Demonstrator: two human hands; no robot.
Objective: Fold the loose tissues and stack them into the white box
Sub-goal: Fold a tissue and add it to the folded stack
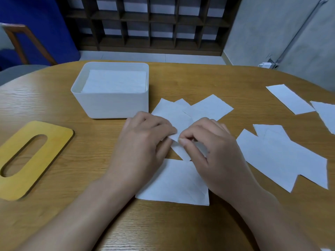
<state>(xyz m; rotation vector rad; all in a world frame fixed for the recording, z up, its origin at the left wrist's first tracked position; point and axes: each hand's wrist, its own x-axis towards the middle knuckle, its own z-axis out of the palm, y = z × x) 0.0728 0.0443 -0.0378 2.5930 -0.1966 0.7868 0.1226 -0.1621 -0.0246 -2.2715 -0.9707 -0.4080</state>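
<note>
Left hand: the left hand [145, 134] lies knuckles-up at the middle of the tabletop [181, 77], its grip pinching the near corner of a tissue [174, 113] between thumb and curled fingers.
Right hand: the right hand [208, 145] meets the left at that same corner, thumb and forefinger pressed on the paper edge, the other fingers curled above it.
Tissue in hand: white, part-folded, spreading away from the hands toward the far side; its corner is raised slightly off the wood.
White box: the white box [112, 104] stands open just left of the held tissue, beyond the left hand; a flat stack of folded tissues [116, 82] fills it almost to the rim.
Loose tissues: one sheet [212, 107] overlaps the held tissue on the far right; one [170, 183] lies flat under the wrists at the near edge; a jagged overlapping group [282, 158] lies right of the right hand; two more [290, 98] sit well apart at the far right.
Lid: a yellow wooden lid [54, 140] with an oval slot lies flat at the left, near the box but not touching it.
Background: a dark lattice shelf [150, 24] against the far wall; a blue surface [36, 24] at upper left.
</note>
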